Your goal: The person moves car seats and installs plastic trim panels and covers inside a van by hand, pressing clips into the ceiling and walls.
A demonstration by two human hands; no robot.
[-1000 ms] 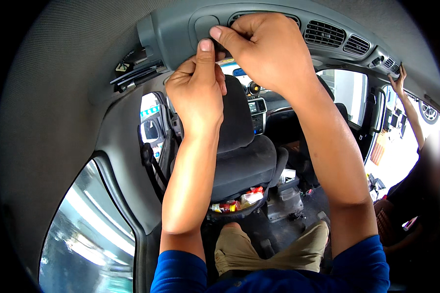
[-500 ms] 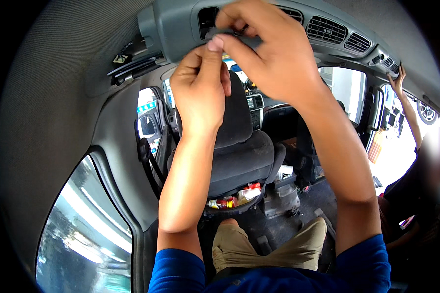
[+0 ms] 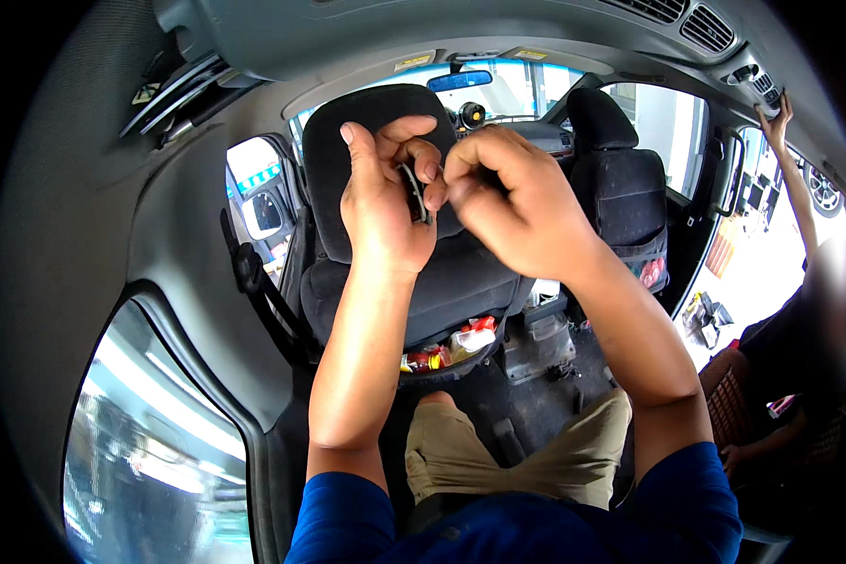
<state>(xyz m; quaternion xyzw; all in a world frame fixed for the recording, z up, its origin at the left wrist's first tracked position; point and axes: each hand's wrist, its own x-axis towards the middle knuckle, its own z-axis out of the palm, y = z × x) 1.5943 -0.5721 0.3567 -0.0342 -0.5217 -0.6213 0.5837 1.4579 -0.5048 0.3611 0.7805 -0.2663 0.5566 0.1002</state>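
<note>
In front of the driver's seat headrest, my left hand is raised with its palm turned partly inward. Its fingers curl round a small dark, flat piece with a pale edge, half hidden by the palm. Close beside it, my right hand is closed in a pinch, its fingertips almost meeting those of the left. Whatever lies between the right fingers is too small or hidden to make out. Above both hands runs the grey overhead panel.
The front seat stands ahead, with packets and a bottle in its back pocket. A second seat is further right. At the right, another person's hand reaches up to the overhead vents. A window is at left.
Both hands have come away from the overhead panel and are now before the headrest. The view has shifted, so the panel sits higher. The small piece now shows in my left hand.
</note>
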